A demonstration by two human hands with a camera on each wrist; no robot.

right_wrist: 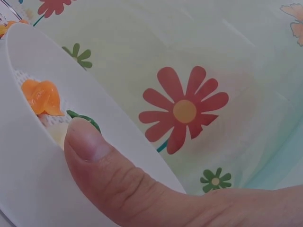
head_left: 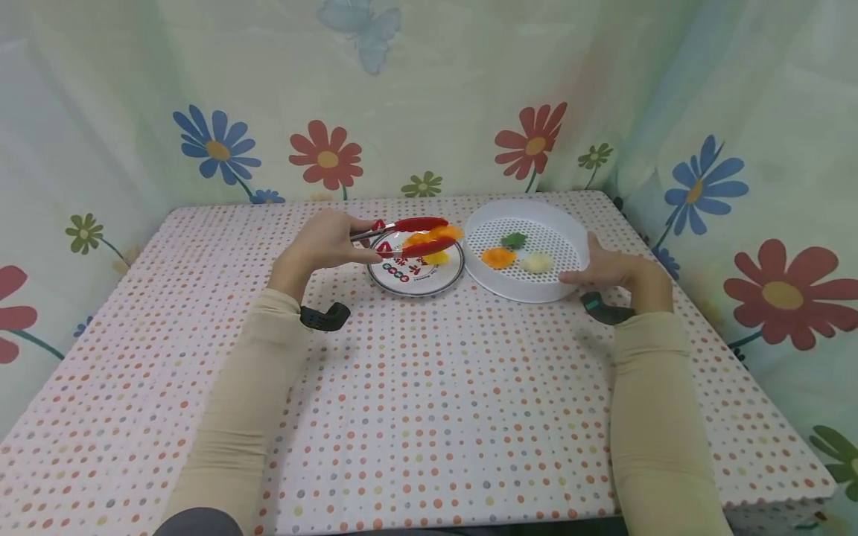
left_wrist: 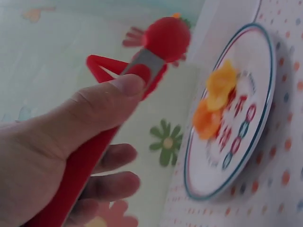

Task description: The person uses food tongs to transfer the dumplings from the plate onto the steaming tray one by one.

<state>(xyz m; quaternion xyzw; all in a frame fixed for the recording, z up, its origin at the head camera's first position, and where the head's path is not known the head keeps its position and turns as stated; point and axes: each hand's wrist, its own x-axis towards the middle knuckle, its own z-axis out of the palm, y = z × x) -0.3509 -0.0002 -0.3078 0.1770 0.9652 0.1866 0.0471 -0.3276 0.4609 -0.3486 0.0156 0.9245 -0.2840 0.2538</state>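
Note:
My left hand (head_left: 330,240) holds red-and-metal tongs (head_left: 422,246), its thumb along one arm. The tong arms stand apart above the white plate (head_left: 415,285), which has a dark rim and printed lettering. Orange pieces (head_left: 417,240) show between the tong arms, and a yellow piece (left_wrist: 221,84) lies on the plate. To the right, my right hand (head_left: 606,266) grips the side of a round white perforated basket (head_left: 519,292), thumb at its rim. Inside the basket sit an orange piece (head_left: 498,258), a green leaf-like piece (head_left: 515,240) and a pale piece (head_left: 537,263).
A dotted cloth covers the table (head_left: 429,417), and the plate and basket stand side by side toward its back. A flower-printed curtain (head_left: 415,112) hangs behind and along both sides. Dark wrist devices (head_left: 325,318) sit at both sleeves.

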